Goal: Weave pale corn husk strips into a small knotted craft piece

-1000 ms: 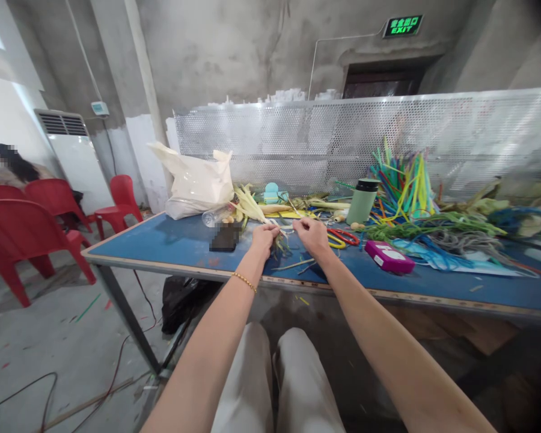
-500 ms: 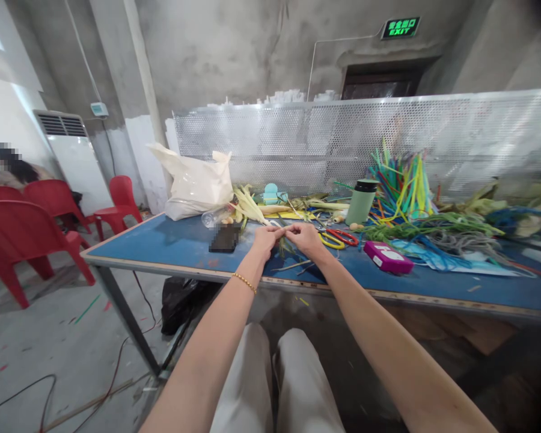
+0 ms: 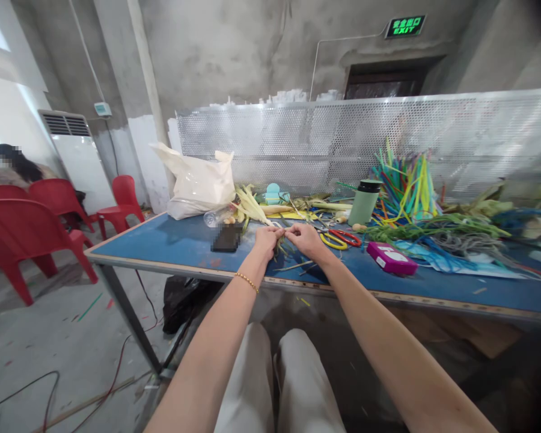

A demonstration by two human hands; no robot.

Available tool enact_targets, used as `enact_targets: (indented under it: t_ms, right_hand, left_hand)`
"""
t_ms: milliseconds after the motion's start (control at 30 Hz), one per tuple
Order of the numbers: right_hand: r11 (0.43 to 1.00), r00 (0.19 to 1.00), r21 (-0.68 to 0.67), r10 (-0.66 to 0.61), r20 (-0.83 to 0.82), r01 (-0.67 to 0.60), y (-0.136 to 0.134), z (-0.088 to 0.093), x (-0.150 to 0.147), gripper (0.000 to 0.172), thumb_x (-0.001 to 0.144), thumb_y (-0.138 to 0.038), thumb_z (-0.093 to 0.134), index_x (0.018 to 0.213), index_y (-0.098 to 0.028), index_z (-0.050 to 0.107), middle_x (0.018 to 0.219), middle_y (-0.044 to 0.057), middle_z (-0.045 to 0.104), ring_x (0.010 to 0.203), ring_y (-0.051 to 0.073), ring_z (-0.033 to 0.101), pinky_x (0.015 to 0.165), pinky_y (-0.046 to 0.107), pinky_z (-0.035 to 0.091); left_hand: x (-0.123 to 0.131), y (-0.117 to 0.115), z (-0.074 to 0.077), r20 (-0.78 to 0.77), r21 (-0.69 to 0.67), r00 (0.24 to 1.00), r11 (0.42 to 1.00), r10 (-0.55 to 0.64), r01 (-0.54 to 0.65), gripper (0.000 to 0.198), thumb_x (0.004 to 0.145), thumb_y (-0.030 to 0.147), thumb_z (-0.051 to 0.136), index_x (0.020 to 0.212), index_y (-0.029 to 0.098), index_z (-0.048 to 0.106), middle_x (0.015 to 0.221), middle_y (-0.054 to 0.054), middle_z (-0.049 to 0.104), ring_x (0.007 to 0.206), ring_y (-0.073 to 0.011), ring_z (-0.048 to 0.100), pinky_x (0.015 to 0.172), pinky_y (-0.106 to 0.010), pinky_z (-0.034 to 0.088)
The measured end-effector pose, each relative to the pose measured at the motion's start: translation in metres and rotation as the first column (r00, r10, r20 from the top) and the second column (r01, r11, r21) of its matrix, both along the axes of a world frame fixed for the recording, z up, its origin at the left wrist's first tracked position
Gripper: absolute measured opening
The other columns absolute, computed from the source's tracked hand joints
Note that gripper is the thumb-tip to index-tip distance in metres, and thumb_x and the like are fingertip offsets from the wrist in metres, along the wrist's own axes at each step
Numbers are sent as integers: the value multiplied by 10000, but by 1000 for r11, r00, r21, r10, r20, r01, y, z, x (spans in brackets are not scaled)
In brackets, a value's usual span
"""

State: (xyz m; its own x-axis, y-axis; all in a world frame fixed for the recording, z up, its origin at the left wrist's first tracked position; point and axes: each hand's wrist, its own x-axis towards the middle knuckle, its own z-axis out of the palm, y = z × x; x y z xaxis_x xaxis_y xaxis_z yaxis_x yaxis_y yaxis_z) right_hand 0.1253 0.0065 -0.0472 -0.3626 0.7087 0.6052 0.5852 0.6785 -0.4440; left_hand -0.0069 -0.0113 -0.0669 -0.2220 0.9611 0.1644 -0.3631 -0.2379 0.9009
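My left hand (image 3: pixel 265 242), with a gold bead bracelet on its wrist, is closed in a pinch above the front part of the blue table (image 3: pixel 184 258). Right beside it, fingertips almost meeting, my right hand (image 3: pixel 305 239) is pinching too. Thin green-brown leaf strips (image 3: pixel 280 245) hang between and below the fingers; how they are joined is too small to make out. Loose thin strips (image 3: pixel 297 265) lie under the hands. Just right of my right hand are scissors with yellow handles (image 3: pixel 334 242) and a pair with red handles (image 3: pixel 348 238).
Left of my hands lie a dark flat object (image 3: pixel 226 238), a clear plastic bottle (image 3: pixel 213 218) and a cream bag (image 3: pixel 202 183). Pale husks (image 3: pixel 252 207) lie behind. Rightward stand a green tumbler (image 3: pixel 364 204), a purple box (image 3: pixel 392 258) and colourful strips (image 3: pixel 412 189). A person sits far left.
Both hands stay together in nearly the same place, still pinching the leaf strips, which show slightly differently below the fingers. The whole view has shifted a little.
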Motion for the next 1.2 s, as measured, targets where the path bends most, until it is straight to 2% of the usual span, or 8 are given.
enact_targets:
  t_ms: [300, 533, 700, 833, 933, 1033, 1100, 1200]
  right_hand:
    - [1000, 1000, 16, 26, 10, -26, 2, -3, 1, 222, 792, -314, 575, 675, -153, 674, 667, 45, 685, 617, 151, 567, 612, 257, 396]
    - [999, 999, -9, -51, 7, 51, -5, 0, 4, 200, 777, -289, 595, 651, -157, 677, 637, 44, 682, 603, 151, 568, 585, 250, 379]
    - [999, 999, 9, -33, -14, 33, -10, 3, 4, 292, 808, -370, 592, 625, -161, 681, 586, 29, 652, 574, 146, 551, 574, 255, 370]
    - [985, 976, 64, -145, -161, 157, -9, 6, 5, 274, 825, -345, 568, 666, -161, 695, 663, 53, 693, 617, 165, 592, 609, 267, 418]
    - [994, 981, -89, -82, -176, 68, -10, 7, 4, 235, 824, -338, 569, 777, -163, 718, 589, 34, 663, 514, 160, 583, 564, 275, 451]
    - [961, 978, -273, -23, -207, -35, -10, 4, 2, 214, 809, -335, 582, 827, -161, 707, 507, 10, 609, 435, 165, 559, 473, 274, 444]
    - [953, 971, -294, -5, -240, -68, -9, 2, 1, 163, 782, -303, 600, 804, -165, 685, 534, 12, 626, 446, 164, 570, 458, 268, 449]
    - [966, 977, -246, 29, -212, -82, -6, -1, 3, 118, 774, -267, 591, 739, -174, 653, 524, 5, 621, 455, 153, 577, 487, 259, 460]
  left_hand:
    - [0, -4, 6, 24, -75, 1000, 997, -10, 11, 191, 606, 162, 834, 574, 105, 655, 498, -20, 591, 459, -96, 492, 500, -237, 390]
    - [1, -8, 5, 37, -33, 989, 989, -141, 142, 224, 626, 226, 848, 641, 81, 678, 568, -60, 637, 517, -119, 567, 555, -250, 455]
    - [-1, -9, 8, 66, -30, 993, 995, -93, 95, 204, 616, 191, 846, 687, 83, 688, 552, -42, 622, 500, -108, 554, 549, -243, 447]
    - [-1, -9, 9, 55, -49, 996, 996, -68, 70, 163, 626, 164, 822, 681, 88, 689, 504, -14, 581, 466, -89, 515, 512, -225, 420]
    - [0, -7, 7, 21, -32, 999, 998, -47, 47, 191, 604, 195, 837, 668, 95, 687, 513, -11, 585, 482, -93, 518, 509, -224, 414]
    - [0, -5, 3, -30, -7, 1000, 1000, -5, 5, 234, 575, 230, 858, 627, 109, 665, 516, -5, 580, 486, -92, 506, 509, -225, 404]
    - [0, -4, 2, -71, 6, 997, 1000, 12, -12, 249, 569, 241, 860, 601, 116, 648, 512, -6, 575, 482, -93, 496, 504, -225, 392]
    - [0, -6, 1, -128, 18, 992, 1000, 9, -7, 241, 568, 215, 850, 568, 116, 630, 495, -1, 552, 461, -79, 460, 484, -217, 352]
